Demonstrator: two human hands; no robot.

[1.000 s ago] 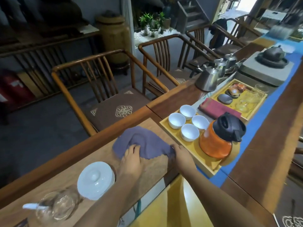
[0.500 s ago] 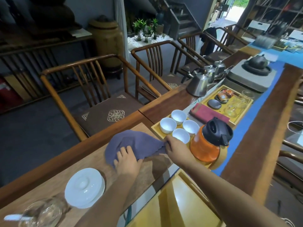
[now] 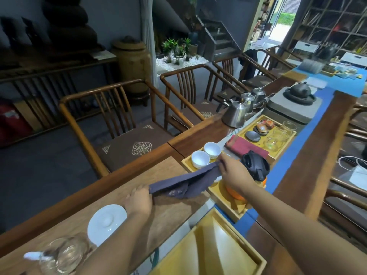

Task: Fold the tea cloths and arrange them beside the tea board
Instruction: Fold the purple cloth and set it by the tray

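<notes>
Two bare hands stretch a dark purple-grey tea cloth (image 3: 184, 184) above the wooden table (image 3: 170, 213); the left hand (image 3: 139, 201) and right hand (image 3: 234, 173) each hold one end in a pinching grip. Beside it, a yellow wooden tea tray (image 3: 220, 197) contains white porcelain cups (image 3: 200, 158) and an orange, black-lidded kettle (image 3: 256, 171).

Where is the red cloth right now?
In the head view, the red cloth lies folded on the right, between the two yellow trays, just behind the black-lidded orange jug and beside the steel kettle.
</notes>
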